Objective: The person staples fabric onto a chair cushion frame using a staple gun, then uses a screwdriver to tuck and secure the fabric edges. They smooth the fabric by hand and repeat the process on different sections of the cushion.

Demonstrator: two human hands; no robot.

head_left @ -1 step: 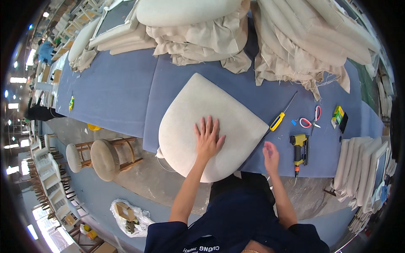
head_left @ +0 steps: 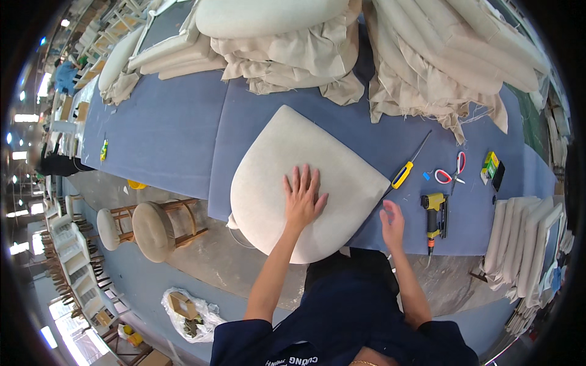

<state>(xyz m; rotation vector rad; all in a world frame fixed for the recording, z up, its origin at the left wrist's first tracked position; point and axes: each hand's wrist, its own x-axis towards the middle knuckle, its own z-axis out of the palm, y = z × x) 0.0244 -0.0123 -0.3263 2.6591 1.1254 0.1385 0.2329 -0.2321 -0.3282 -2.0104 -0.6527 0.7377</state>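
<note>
A cream padded seat cushion (head_left: 268, 158), rounded on one side with a pointed corner on the far side and another at the right, lies on the blue-covered table (head_left: 165, 128). Flat on its top rests my left hand (head_left: 303, 198), fingers spread. Just off the cushion's right corner, my right hand (head_left: 392, 222) hovers near the table's front edge, fingers loosely bent and nothing visible in them. A yellow-handled screwdriver (head_left: 401, 175) lies beyond it. To its right are a yellow and black staple gun (head_left: 434, 215) with a hose and red-handled scissors (head_left: 452, 175).
Stacks of cream cushions with loose fabric (head_left: 281, 58) and frayed cloth (head_left: 427, 91) line the table's far side. More cushions (head_left: 522, 238) stand at the right. A small green-yellow box (head_left: 489, 165) lies near the scissors. Round stools (head_left: 152, 232) and a plastic bag (head_left: 204, 320) are on the floor, left.
</note>
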